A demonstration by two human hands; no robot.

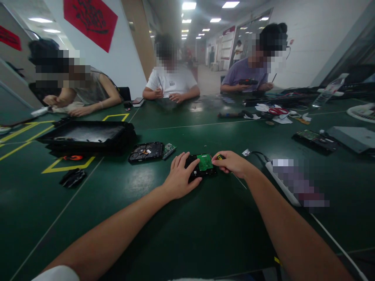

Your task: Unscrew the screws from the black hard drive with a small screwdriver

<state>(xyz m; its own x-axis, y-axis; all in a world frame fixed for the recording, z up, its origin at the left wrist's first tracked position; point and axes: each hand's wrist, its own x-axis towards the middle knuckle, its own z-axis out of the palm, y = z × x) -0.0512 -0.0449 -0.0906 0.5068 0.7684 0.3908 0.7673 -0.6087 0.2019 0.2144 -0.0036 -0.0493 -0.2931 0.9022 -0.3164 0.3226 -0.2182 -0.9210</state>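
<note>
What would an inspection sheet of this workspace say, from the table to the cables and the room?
Surface: dark green table, yellow tape at left.
Things in hand: hard drive with green circuit board facing up; yellow-and-black tool, tip unclear.
Clutter: second drive beside small board; black trays; water bottle.
Hands: left hand spread on the drive; right hand grips the tool beside it.
Cables: white cable at right; short dark cable near the right hand.
Surroundings: three people seated opposite, wearing grey, white and purple; red wall sheet.
</note>
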